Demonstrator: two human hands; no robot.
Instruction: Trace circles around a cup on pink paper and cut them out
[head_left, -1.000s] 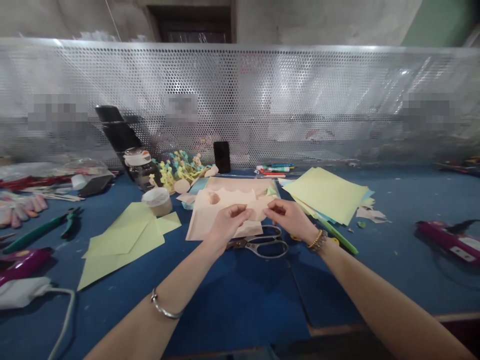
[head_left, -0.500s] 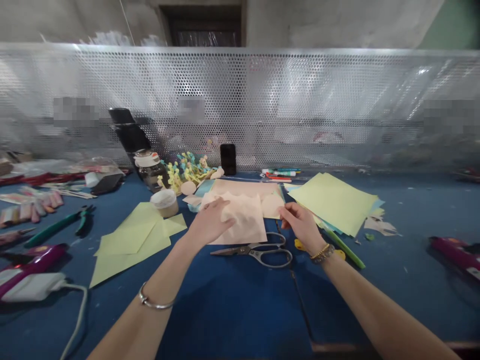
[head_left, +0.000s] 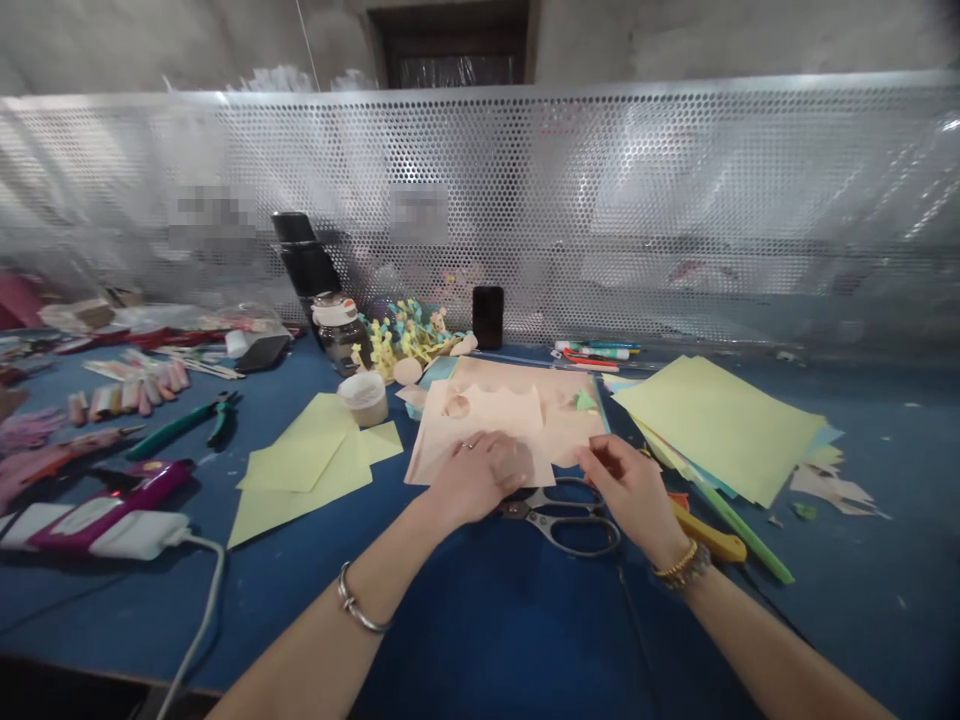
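My left hand [head_left: 484, 475] lies palm down near the front edge of a pale peach paper sheet [head_left: 442, 455] with a wavy upper edge, fingers stretched over it. My right hand [head_left: 630, 495] has its thumb and fingertips pinched on the edge of a small pale peach paper piece [head_left: 566, 440] just right of that sheet. More peach paper [head_left: 517, 374] lies beneath and behind. A pair of scissors [head_left: 577, 548] rests on the table just in front, its blades partly hidden by my left hand.
Yellow paper sheets [head_left: 300, 445] and a white tub [head_left: 363, 400] stand left; a larger yellow stack [head_left: 727, 420] lies right. A yellow-handled tool [head_left: 716, 535] and green stick [head_left: 750, 540] sit by my right hand. Behind are paper flowers [head_left: 409, 340], a jar [head_left: 337, 335] and a phone [head_left: 488, 317].
My left hand has slid towards the front edge of the peach sheet. My right hand keeps its pinch on the small paper piece. The whole view has turned left.
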